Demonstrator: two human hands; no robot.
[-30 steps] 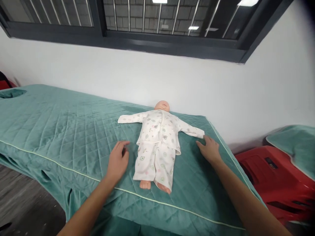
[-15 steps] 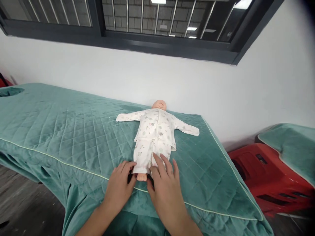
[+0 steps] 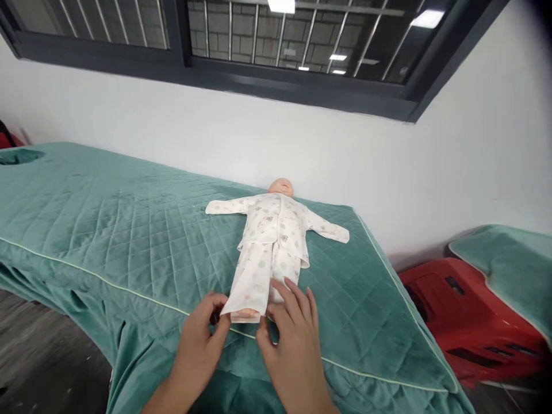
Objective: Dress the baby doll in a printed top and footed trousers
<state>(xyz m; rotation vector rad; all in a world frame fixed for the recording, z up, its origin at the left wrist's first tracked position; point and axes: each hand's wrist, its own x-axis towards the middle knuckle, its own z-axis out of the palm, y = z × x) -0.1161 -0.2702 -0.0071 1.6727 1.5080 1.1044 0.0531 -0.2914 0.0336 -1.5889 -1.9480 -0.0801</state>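
Note:
A baby doll (image 3: 281,187) lies on its back, head toward the wall and arms spread. It wears a white printed shirt (image 3: 276,221) and matching trousers (image 3: 252,276). My left hand (image 3: 200,333) pinches the left edge of the near trouser cuff between thumb and fingers. At the cuff's other edge, my right hand (image 3: 291,328) has its thumb and index finger closed on the cloth, its other fingers resting over the second trouser leg. Stretched between both hands, the cuff gapes a little, and the doll's foot (image 3: 245,313) shows inside it.
The doll lies on a green quilted bed cover (image 3: 164,230) with pale piping along its edge. A red plastic stool (image 3: 466,310) stands at the right, partly under another green cloth (image 3: 509,259). Behind are a white wall (image 3: 207,126) and a dark-framed barred window (image 3: 302,86).
The trouser cuff has been drawn down toward me, so the foot that stuck out is now mostly covered. My left hand has moved slightly down and left with the cuff's edge.

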